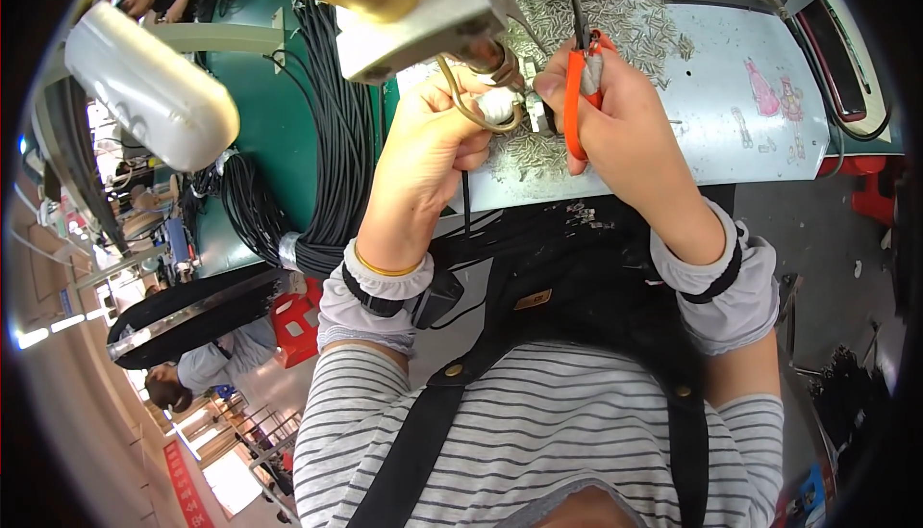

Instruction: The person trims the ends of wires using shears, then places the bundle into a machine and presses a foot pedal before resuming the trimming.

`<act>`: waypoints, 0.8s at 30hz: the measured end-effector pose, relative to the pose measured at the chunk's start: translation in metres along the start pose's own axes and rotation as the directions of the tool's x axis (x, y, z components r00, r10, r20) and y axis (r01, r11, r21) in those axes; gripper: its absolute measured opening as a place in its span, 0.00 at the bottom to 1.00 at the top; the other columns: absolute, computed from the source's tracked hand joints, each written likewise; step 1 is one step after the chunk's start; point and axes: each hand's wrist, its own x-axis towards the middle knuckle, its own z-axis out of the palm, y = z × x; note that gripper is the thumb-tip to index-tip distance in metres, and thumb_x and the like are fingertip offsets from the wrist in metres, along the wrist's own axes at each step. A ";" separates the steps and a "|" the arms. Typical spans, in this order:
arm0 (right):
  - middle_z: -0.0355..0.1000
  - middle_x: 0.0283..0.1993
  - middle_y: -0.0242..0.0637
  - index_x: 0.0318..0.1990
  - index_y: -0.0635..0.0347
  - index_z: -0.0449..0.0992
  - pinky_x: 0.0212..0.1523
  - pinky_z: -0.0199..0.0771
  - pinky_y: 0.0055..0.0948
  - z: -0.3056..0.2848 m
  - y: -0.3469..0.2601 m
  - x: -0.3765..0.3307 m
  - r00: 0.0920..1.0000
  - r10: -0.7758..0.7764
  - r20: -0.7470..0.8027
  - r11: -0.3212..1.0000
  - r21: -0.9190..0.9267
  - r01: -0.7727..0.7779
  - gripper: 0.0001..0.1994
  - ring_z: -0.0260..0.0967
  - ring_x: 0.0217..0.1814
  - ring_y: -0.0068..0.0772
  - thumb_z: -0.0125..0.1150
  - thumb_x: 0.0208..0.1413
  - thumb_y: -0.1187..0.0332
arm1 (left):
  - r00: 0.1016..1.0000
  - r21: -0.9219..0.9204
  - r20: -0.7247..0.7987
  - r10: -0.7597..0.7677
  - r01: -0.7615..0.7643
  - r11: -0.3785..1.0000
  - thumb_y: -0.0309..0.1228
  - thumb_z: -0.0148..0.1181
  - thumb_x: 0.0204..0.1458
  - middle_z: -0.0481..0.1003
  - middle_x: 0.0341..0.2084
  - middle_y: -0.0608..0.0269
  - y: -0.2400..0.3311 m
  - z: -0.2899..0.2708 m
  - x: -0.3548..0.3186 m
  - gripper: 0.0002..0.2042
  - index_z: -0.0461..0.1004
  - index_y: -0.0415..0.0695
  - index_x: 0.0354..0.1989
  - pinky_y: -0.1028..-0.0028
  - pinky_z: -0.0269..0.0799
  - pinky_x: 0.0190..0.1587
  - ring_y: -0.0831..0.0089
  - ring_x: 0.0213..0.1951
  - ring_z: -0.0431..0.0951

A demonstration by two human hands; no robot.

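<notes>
The brownish cable end (460, 97) with its pale wrapped tip sits looped in the left hand (435, 143), over the near edge of the grey work table (711, 114), and the cut should go best if that loop stays pinched steady while the blades close squarely on it. The right hand (615, 110) has its fingers wrapped shut around the orange-handled pliers (580, 76), nose pointing away toward the table's far edge, wrist bent inward. Small metal cuttings (615, 18) litter the table beyond, and black cable bundles (332, 124) hang off its left edge.
</notes>
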 end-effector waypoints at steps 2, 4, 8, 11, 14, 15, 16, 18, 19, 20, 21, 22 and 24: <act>0.58 0.17 0.25 0.33 0.64 0.65 0.13 0.57 0.15 0.000 0.000 0.000 1.000 0.000 0.002 1.000 -0.012 0.000 0.07 0.54 0.12 0.14 0.50 0.53 0.69 | 0.999 0.031 -0.022 -0.037 0.037 0.999 0.22 0.56 0.43 0.64 0.14 0.73 0.002 0.001 0.000 0.05 0.68 0.42 0.29 0.87 0.42 0.12 0.90 0.11 0.53; 0.58 0.17 0.25 0.33 0.63 0.65 0.13 0.56 0.15 0.002 -0.001 0.000 1.000 0.003 -0.020 1.000 -0.019 -0.003 0.07 0.54 0.12 0.14 0.50 0.53 0.68 | 0.999 0.048 -0.028 -0.023 0.025 0.999 0.22 0.57 0.43 0.64 0.14 0.73 0.003 0.004 0.000 0.05 0.68 0.42 0.29 0.87 0.42 0.12 0.90 0.11 0.53; 0.58 0.17 0.26 0.31 0.63 0.64 0.12 0.55 0.15 0.001 -0.010 -0.010 0.999 -0.015 0.033 1.000 0.002 0.015 0.07 0.53 0.12 0.15 0.49 0.53 0.68 | 1.000 0.076 -0.014 -0.004 0.006 0.997 0.22 0.57 0.42 0.66 0.16 0.71 0.002 0.008 -0.012 0.07 0.69 0.40 0.31 0.86 0.48 0.14 0.87 0.13 0.57; 0.57 0.17 0.27 0.29 0.62 0.64 0.11 0.54 0.15 -0.001 -0.016 -0.027 0.997 -0.026 0.076 0.999 0.035 0.023 0.07 0.52 0.11 0.15 0.48 0.53 0.68 | 1.000 0.057 0.020 0.010 -0.011 0.998 0.21 0.57 0.41 0.70 0.20 0.65 -0.007 0.000 -0.029 0.09 0.70 0.38 0.33 0.85 0.57 0.18 0.82 0.18 0.65; 0.58 0.17 0.28 0.27 0.61 0.63 0.10 0.53 0.14 -0.006 -0.018 -0.051 0.999 -0.053 0.012 0.996 0.078 0.052 0.07 0.53 0.11 0.16 0.47 0.54 0.68 | 0.731 0.728 0.295 0.616 -0.589 0.350 0.24 0.60 0.39 0.71 0.33 0.55 -0.030 -0.024 -0.048 0.18 0.68 0.37 0.41 0.76 0.66 0.35 0.66 0.37 0.71; 0.58 0.17 0.29 0.27 0.61 0.63 0.10 0.54 0.13 -0.009 -0.017 -0.057 0.994 -0.076 -0.082 0.992 0.096 0.084 0.07 0.53 0.11 0.16 0.46 0.55 0.69 | 0.724 0.735 0.284 0.629 -0.586 0.343 0.24 0.60 0.39 0.71 0.33 0.55 -0.033 -0.031 -0.054 0.18 0.68 0.37 0.41 0.76 0.66 0.35 0.66 0.37 0.71; 0.58 0.17 0.29 0.27 0.61 0.63 0.10 0.54 0.13 -0.011 -0.017 -0.063 0.994 -0.086 -0.061 0.991 0.094 0.091 0.07 0.53 0.11 0.16 0.46 0.55 0.69 | 0.673 0.892 0.143 0.726 -0.405 0.200 0.26 0.61 0.37 0.69 0.38 0.54 -0.035 -0.037 -0.064 0.21 0.66 0.37 0.43 0.73 0.63 0.40 0.63 0.42 0.68; 0.59 0.17 0.29 0.26 0.61 0.62 0.10 0.54 0.13 -0.014 -0.012 -0.071 0.995 -0.073 -0.066 0.995 0.068 0.078 0.09 0.53 0.10 0.16 0.46 0.55 0.68 | 0.442 0.996 -0.050 0.896 0.090 0.012 0.30 0.63 0.35 0.65 0.46 0.51 -0.045 -0.048 -0.078 0.28 0.62 0.36 0.48 0.67 0.58 0.49 0.57 0.52 0.61; 0.59 0.16 0.29 0.25 0.61 0.62 0.10 0.54 0.14 -0.015 -0.011 -0.074 0.995 -0.069 -0.070 0.996 0.056 0.073 0.09 0.53 0.10 0.16 0.46 0.56 0.68 | 0.429 0.995 -0.055 0.902 0.098 0.014 0.30 0.63 0.35 0.65 0.46 0.51 -0.052 -0.052 -0.084 0.28 0.62 0.36 0.48 0.67 0.58 0.49 0.57 0.52 0.61; 0.59 0.16 0.29 0.25 0.61 0.62 0.10 0.54 0.14 -0.014 -0.009 -0.074 0.995 -0.077 -0.058 0.995 0.054 0.080 0.09 0.53 0.10 0.16 0.46 0.56 0.68 | 0.453 0.982 -0.041 0.891 0.181 -0.047 0.31 0.64 0.34 0.64 0.46 0.51 -0.060 -0.055 -0.091 0.30 0.61 0.36 0.49 0.66 0.57 0.49 0.57 0.52 0.61; 0.58 0.16 0.30 0.25 0.61 0.62 0.09 0.53 0.13 -0.012 -0.006 -0.075 0.997 -0.059 -0.049 0.997 0.041 0.061 0.10 0.53 0.10 0.17 0.45 0.56 0.68 | 0.478 0.959 -0.030 0.878 0.261 -0.109 0.32 0.65 0.32 0.64 0.47 0.52 -0.067 -0.058 -0.096 0.32 0.60 0.36 0.50 0.65 0.57 0.49 0.57 0.52 0.61; 0.58 0.16 0.30 0.25 0.61 0.61 0.09 0.53 0.13 -0.011 -0.002 -0.075 0.999 -0.037 -0.038 0.999 0.027 0.038 0.10 0.52 0.10 0.17 0.45 0.56 0.68 | 0.506 0.926 -0.027 0.862 0.338 -0.170 0.34 0.65 0.31 0.63 0.48 0.53 -0.071 -0.059 -0.101 0.34 0.58 0.36 0.50 0.65 0.56 0.49 0.56 0.52 0.60; 0.57 0.16 0.30 0.25 0.61 0.61 0.08 0.52 0.13 -0.006 0.003 -0.078 1.000 -0.018 -0.020 1.000 0.010 0.019 0.10 0.52 0.09 0.17 0.44 0.56 0.68 | 0.520 0.928 -0.025 0.854 0.329 -0.174 0.34 0.66 0.30 0.63 0.48 0.53 -0.072 -0.058 -0.107 0.35 0.58 0.36 0.50 0.64 0.57 0.48 0.57 0.52 0.61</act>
